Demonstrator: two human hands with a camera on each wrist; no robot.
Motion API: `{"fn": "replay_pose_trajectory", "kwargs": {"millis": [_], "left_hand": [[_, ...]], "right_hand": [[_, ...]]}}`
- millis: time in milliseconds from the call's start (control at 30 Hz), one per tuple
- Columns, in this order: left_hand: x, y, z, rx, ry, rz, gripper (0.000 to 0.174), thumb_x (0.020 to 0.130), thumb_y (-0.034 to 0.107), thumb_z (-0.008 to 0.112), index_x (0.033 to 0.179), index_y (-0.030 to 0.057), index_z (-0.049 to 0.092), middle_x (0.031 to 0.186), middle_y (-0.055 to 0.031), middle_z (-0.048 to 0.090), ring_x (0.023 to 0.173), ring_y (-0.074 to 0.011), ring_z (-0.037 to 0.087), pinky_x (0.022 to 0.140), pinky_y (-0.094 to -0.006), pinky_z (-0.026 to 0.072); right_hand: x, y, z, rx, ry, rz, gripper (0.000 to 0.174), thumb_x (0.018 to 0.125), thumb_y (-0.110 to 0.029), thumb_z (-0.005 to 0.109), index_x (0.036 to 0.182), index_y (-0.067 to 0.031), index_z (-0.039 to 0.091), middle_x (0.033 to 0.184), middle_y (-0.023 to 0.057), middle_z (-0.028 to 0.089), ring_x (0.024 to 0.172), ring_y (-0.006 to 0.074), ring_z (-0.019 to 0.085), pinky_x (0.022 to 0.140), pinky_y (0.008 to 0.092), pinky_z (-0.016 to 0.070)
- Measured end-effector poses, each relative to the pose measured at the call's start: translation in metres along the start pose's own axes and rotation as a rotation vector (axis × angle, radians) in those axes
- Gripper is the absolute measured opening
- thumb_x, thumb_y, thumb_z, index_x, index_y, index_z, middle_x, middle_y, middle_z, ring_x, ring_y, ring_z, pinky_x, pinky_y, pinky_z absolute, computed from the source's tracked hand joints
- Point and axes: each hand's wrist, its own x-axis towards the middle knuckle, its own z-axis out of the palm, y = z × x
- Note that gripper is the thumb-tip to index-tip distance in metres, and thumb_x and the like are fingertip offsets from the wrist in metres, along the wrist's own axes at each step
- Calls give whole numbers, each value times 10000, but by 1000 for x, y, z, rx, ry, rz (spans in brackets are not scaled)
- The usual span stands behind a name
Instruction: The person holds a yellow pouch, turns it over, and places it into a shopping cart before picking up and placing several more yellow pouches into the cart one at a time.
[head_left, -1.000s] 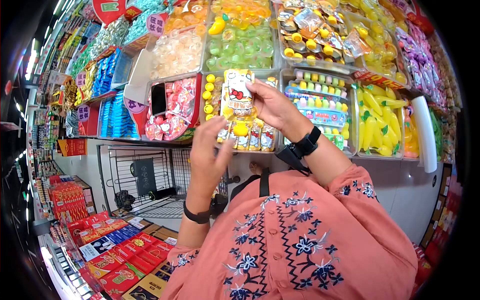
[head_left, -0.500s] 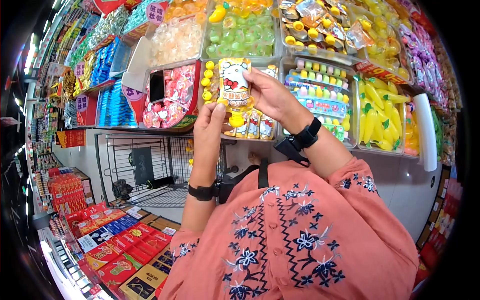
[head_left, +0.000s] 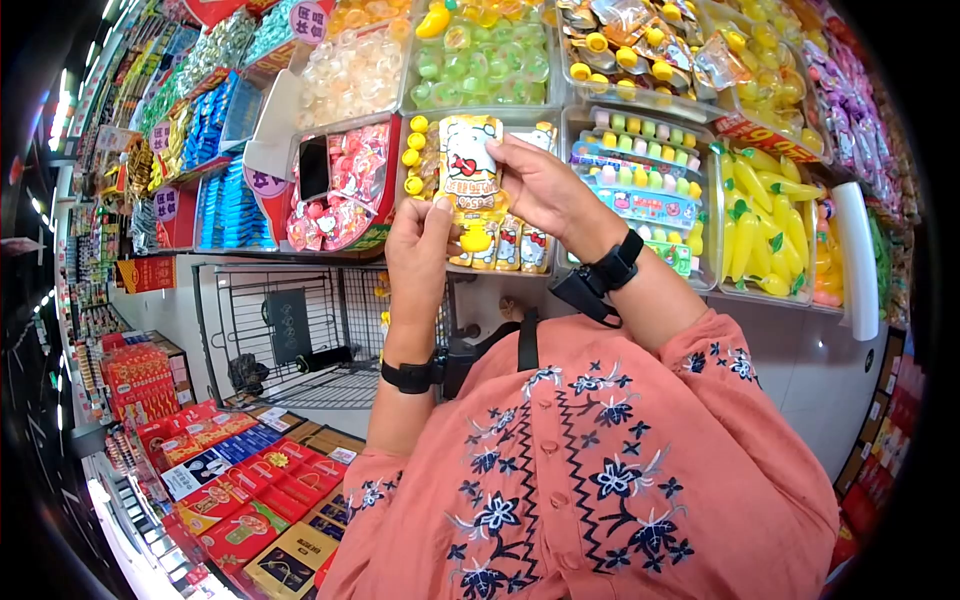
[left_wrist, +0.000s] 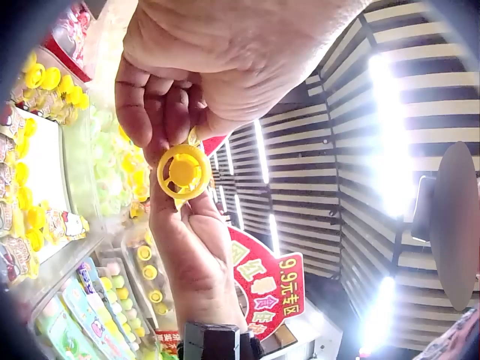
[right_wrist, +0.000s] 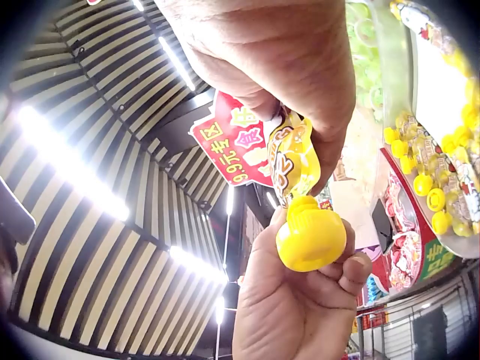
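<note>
A jelly pouch (head_left: 470, 165) with a white cartoon cat and a red bow is held up over the bins, its spout end pointing toward my body. My right hand (head_left: 548, 195) grips its right edge, thumb on the front. At the lower left edge, my left hand (head_left: 418, 240) pinches it between thumb and fingers. The yellow cap (right_wrist: 311, 236) shows large in the right wrist view. From the left wrist view the ring-shaped cap (left_wrist: 185, 171) faces the camera, with the pouch body hidden behind it. Similar pouches (head_left: 508, 247) lie in the bin below.
Bins hold green jelly cups (head_left: 480, 70), pink-wrapped sweets (head_left: 360, 170) with a phone (head_left: 313, 167) on top, and yellow banana-shaped packs (head_left: 760, 215). A wire shopping cart (head_left: 300, 330) stands below left. Red gift boxes (head_left: 240, 490) are stacked nearer.
My left hand came from a raised, spread-finger position near the pouch to pinching its lower left edge. The right hand keeps its grip on the pouch.
</note>
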Motion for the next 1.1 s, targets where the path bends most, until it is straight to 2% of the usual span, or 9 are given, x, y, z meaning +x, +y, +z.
{"fn": "replay_pose_trajectory", "kwargs": {"millis": [33,267,433,533,633,767,933,1067,1100], "left_hand": [[0,0,0,21,5,5,195,997,210,618,900,52,558,768,-12,608,659,-47,550,578,-194,464],[9,-5,-8,-34,-57,-52,225,1019,259,577,971,39,568,847,-40,625,710,-67,578,632,-218,496],[8,-9,-12,-70,-100,-94,361,1061,360,464,1091,16,570,972,-91,637,805,-152,652,703,-294,553],[7,-14,-14,-66,-108,-117,424,1068,396,429,1138,0,563,1001,-105,635,833,-168,658,724,-317,563],[7,-15,-13,-88,-101,-143,441,1069,408,420,1151,-3,560,1001,-106,634,844,-175,659,735,-325,566],[10,-17,-14,-110,-108,-169,450,1068,416,414,1162,-2,553,989,-99,629,860,-178,658,753,-331,567],[18,-29,-13,-118,-130,-151,378,1052,392,485,1174,41,555,989,-41,635,861,-121,638,734,-268,530],[26,-56,-8,-101,-116,-242,316,1009,336,590,1159,57,571,971,-1,632,814,-48,581,687,-203,463],[26,-62,-6,-103,-108,-271,313,1000,321,608,1151,50,575,960,-3,629,808,-41,569,681,-195,454]], "right_hand": [[1,0,0,-3,16,-2,329,1046,-94,440,1339,55,432,1270,198,590,1162,286,629,1025,458,530],[9,0,0,1,44,2,309,1047,-94,438,1321,46,437,1255,201,599,1157,292,635,1018,464,534],[19,2,-9,30,28,13,308,1048,-92,431,1321,49,440,1248,199,604,1156,292,636,1015,463,536],[21,5,-17,37,-27,38,295,1029,-135,529,1270,35,510,1235,139,620,1128,219,641,1019,381,528],[22,8,-17,34,-37,43,284,1028,-134,532,1260,29,517,1235,137,622,1128,218,641,1015,384,531],[25,10,-13,8,57,48,340,1049,-97,433,1358,47,431,1290,206,586,1165,300,630,1018,463,530],[28,19,-25,5,61,23,335,1037,-96,468,1343,38,438,1250,179,600,1160,295,629,1015,460,532],[27,45,-49,-106,129,74,270,1006,-108,528,1233,38,542,1154,123,631,1053,193,623,933,345,522],[23,46,-49,-129,146,106,293,993,-100,531,1249,43,538,1152,125,634,1040,193,625,923,351,528]]}}
